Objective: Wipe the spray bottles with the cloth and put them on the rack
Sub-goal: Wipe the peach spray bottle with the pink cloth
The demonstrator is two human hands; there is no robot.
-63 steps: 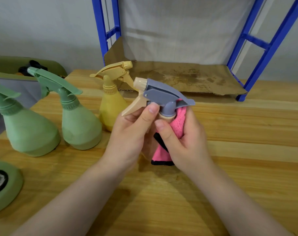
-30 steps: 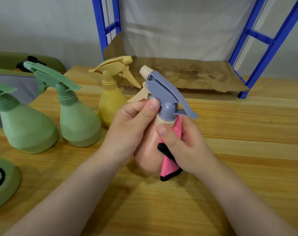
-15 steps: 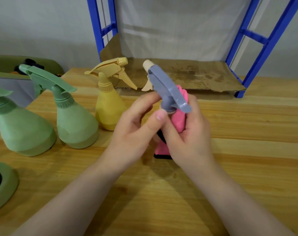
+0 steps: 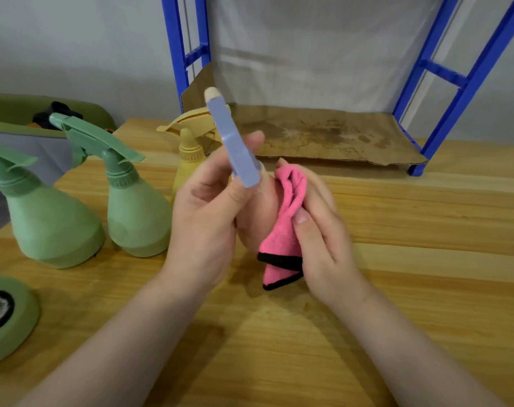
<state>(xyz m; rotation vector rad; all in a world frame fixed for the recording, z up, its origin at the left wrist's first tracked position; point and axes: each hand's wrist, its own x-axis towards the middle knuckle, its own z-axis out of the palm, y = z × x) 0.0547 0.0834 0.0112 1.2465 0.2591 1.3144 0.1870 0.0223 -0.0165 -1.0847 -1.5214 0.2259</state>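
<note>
The peach spray bottle (image 4: 257,214) is gripped at its neck by the left hand (image 4: 204,212), the pink cloth (image 4: 285,227) is pressed against it by the closed right hand (image 4: 323,233), and a slip onto the tabletop (image 4: 396,289) is risked if that tilted, narrow hold loosens.

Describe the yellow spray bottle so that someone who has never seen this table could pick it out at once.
Start at the blue rack at the back of the wooden table. Just in front of its left post stands the yellow spray bottle, partly hidden behind the left hand. Its two standing neighbours are green.
</note>
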